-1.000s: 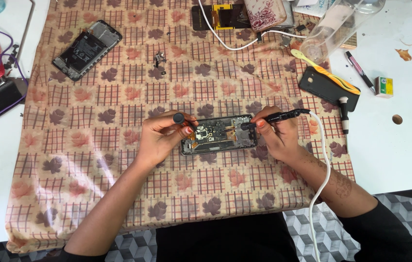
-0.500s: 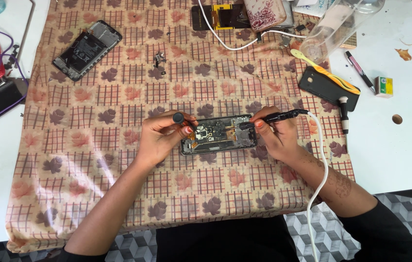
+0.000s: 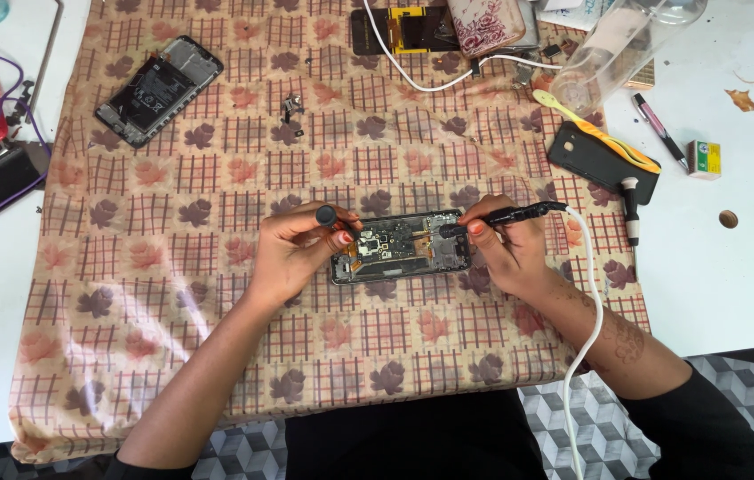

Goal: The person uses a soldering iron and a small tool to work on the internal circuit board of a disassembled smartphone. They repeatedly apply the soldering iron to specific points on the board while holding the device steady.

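Opened phone (image 3: pixel 402 247) lies lengthwise left-to-right between both hands — left hand (image 3: pixel 292 253) pinches a small round-capped tool (image 3: pixel 326 215) at its left end, right hand (image 3: pixel 506 249) grips the corded black iron (image 3: pixel 506 215), tip over the right end.

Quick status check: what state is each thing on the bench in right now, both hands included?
Opened phone: back off, circuit board exposed.
Left hand: gripping black-capped tool.
Right hand: holding corded black pen tool, tip on board.
Second phone: opened, lying untouched.
Plastic bottle: on its side.

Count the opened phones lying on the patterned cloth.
2. One opened phone lies at the cloth's centre, under both hands; the left hand and the right hand each hold a tool over it. Another opened phone lies top left. Others may be hidden among the clutter.
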